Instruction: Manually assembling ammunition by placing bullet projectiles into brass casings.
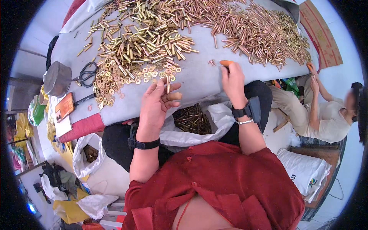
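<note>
My left hand is turned palm up at the table's near edge. Its thumb and fingers pinch a slim brass-coloured metal bolt with a sleeve, which stands nearly upright. Flat brass washers lie just beyond and to the left of this hand. To the right, my right hand rests low over the grey tabletop, fingers curled together, with an orange finger cot on one fingertip. Whatever its fingers may hold is hidden. A few small copper-coloured rings lie beside it. Brass tubes are heaped behind both hands.
Thin copper-coloured pieces cover the far right. Black scissors, a metal bowl and a phone sit at left. An open white sack of metal pieces is below the edge. Another person sits at right.
</note>
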Motion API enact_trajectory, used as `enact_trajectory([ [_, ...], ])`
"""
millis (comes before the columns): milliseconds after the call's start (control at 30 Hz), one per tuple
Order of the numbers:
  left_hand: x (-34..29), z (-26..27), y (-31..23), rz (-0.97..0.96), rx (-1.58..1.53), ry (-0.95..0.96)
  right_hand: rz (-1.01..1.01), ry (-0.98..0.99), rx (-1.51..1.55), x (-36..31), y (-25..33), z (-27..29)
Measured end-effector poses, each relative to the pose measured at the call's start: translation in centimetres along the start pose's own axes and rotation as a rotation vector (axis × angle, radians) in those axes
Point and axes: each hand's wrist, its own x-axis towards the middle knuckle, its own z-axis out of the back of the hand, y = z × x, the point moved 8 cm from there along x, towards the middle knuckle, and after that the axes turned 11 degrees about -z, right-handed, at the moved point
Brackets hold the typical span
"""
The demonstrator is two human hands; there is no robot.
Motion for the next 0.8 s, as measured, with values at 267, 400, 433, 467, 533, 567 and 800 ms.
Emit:
enact_trajectory([
  [267,0.0,0.1,0.3,-0.003,0.008,-0.021,-0.007,0.058,-0.178,1.3,1.2,-2.8],
  [400,0.2,-0.3,0.3,0.005,0.015,-0.010,-0.049,0.134,-0.257,1.8,0.1,-2.6],
  [433,0.1,-0.4,0.3,0.010,0.002,-0.001,-0.055,0.142,-0.278,1.8,-0.1,-2.6],
  [467,0.1,-0.4,0.2,0.005,-0.022,0.000,-0.053,0.146,-0.238,1.8,-0.1,-2.7],
  [533,0.1,-0.3,0.2,0.020,-0.005,-0.011,-0.033,0.160,-0.222,1.8,0.2,-2.7],
  [567,0.1,-0.4,0.3,0.039,0.013,-0.018,-0.018,0.171,-0.211,1.7,0.4,-2.7],
  [800,-0.2,-1.2,2.3,0.001,0.215,0.062,-0.232,0.461,0.493,-3.4,5.2,-3.3],
])
